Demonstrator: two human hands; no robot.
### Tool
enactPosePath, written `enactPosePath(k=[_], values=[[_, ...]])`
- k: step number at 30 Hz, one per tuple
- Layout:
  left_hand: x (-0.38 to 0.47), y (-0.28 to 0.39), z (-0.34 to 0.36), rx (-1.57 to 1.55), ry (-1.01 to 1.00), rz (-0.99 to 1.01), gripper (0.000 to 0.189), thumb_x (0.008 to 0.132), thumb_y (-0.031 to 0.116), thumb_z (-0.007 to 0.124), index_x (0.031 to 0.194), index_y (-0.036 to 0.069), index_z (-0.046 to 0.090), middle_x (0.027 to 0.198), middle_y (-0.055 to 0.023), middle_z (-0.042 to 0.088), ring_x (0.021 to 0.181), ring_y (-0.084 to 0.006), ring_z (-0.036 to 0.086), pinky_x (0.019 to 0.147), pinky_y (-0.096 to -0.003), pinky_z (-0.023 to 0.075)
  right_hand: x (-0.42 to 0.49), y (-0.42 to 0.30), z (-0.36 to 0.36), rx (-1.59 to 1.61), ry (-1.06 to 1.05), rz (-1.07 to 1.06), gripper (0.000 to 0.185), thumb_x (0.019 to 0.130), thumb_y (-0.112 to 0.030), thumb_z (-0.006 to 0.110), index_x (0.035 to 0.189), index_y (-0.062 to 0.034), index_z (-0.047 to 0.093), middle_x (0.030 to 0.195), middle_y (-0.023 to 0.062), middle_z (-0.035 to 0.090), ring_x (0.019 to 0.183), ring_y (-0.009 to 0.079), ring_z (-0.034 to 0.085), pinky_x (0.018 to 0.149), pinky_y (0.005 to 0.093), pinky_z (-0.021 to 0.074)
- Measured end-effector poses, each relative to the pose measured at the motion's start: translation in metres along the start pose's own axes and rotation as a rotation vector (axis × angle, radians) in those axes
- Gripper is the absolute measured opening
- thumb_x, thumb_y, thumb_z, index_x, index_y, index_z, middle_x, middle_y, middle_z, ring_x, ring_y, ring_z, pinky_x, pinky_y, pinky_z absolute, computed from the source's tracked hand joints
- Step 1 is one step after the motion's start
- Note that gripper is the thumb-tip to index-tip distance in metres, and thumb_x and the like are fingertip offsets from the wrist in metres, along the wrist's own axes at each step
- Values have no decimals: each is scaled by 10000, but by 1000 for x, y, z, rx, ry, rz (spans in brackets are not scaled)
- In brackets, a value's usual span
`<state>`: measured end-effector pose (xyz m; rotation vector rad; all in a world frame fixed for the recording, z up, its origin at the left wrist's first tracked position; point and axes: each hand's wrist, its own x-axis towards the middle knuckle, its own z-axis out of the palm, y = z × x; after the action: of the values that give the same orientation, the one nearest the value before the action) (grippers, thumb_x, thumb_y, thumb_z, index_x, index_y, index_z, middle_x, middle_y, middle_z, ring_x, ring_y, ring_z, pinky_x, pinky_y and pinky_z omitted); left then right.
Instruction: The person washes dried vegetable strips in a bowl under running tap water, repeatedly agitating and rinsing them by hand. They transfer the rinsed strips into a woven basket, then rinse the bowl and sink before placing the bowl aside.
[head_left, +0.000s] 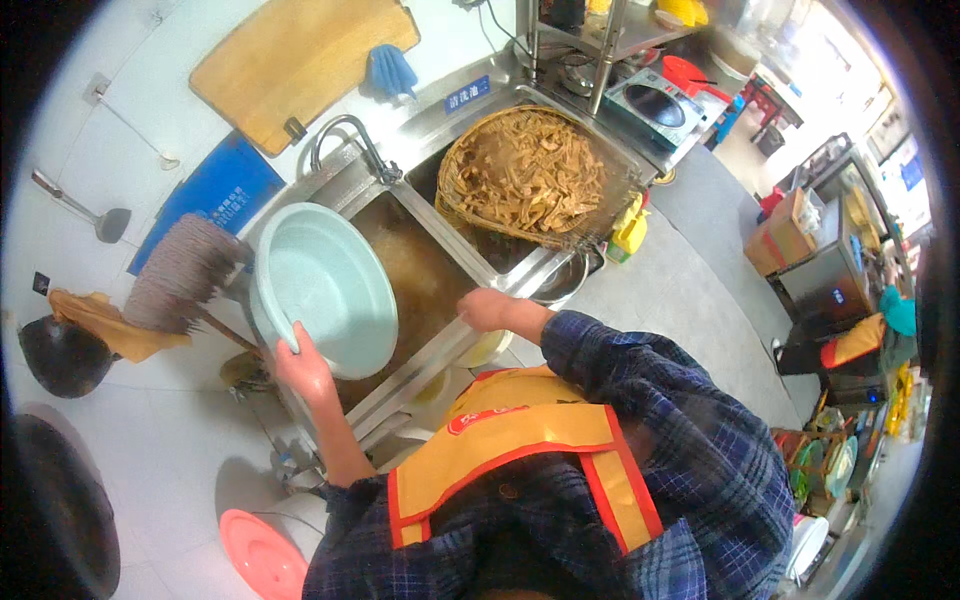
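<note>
My left hand (306, 369) grips the near rim of a pale blue-green plastic basin (330, 292), which is tilted over the left sink bowl. Brownish, murky water (420, 277) stands in that bowl. My right hand (486, 309) is at the sink's front edge with its fingers curled; whether it holds anything cannot be told. Over the right bowl rests a wicker basket (444, 202) heaped with brown, strip-like pieces of food (529, 176). A curved metal faucet (349, 124) rises behind the divider of the steel sink (401, 394).
A mop head (180, 274) hangs left of the basin. A wooden board (300, 64) leans on the wall behind the sink. A metal bowl (566, 281) and yellow bottle (628, 231) are right of the sink. Another person (847, 349) is at far right.
</note>
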<state>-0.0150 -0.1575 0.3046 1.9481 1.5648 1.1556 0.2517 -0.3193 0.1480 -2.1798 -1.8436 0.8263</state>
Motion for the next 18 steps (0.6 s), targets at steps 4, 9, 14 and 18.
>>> enactPosePath(k=[4, 9, 14, 18], values=[[-11, -2, 11, 109, -215, 32, 408, 959, 329, 598, 922, -77, 617, 845, -234, 652, 816, -366, 629, 771, -463, 469, -18, 1, -13, 74, 14, -15, 259, 884, -214, 514, 982, -52, 690, 991, 194, 686, 965, 405, 636, 850, 498, 502], [-22, 37, 1, 81, 12, -107, 458, 957, 367, 590, 940, -91, 601, 926, -264, 640, 889, -393, 615, 804, -464, 465, -33, 31, -21, 43, 45, -114, 257, 880, -217, 521, 996, -64, 692, 981, 196, 685, 952, 407, 638, 845, 498, 503], [-50, 7, 28, 126, 57, -85, 479, 931, 396, 619, 874, -79, 581, 833, -220, 603, 789, -365, 572, 757, -474, 462, -42, 43, -35, 2, 29, -140, 288, 878, -235, 534, 1053, -78, 700, 1011, 205, 680, 1015, 397, 625, 896, 489, 489], [-49, 3, 17, -194, 99, -378, 387, 921, 341, 657, 935, -43, 617, 922, -175, 648, 850, -287, 621, 759, -426, 505, -46, 46, -38, 80, 14, -185, 392, 902, -293, 559, 1190, -45, 655, 1136, 195, 673, 1070, 382, 616, 941, 466, 486]])
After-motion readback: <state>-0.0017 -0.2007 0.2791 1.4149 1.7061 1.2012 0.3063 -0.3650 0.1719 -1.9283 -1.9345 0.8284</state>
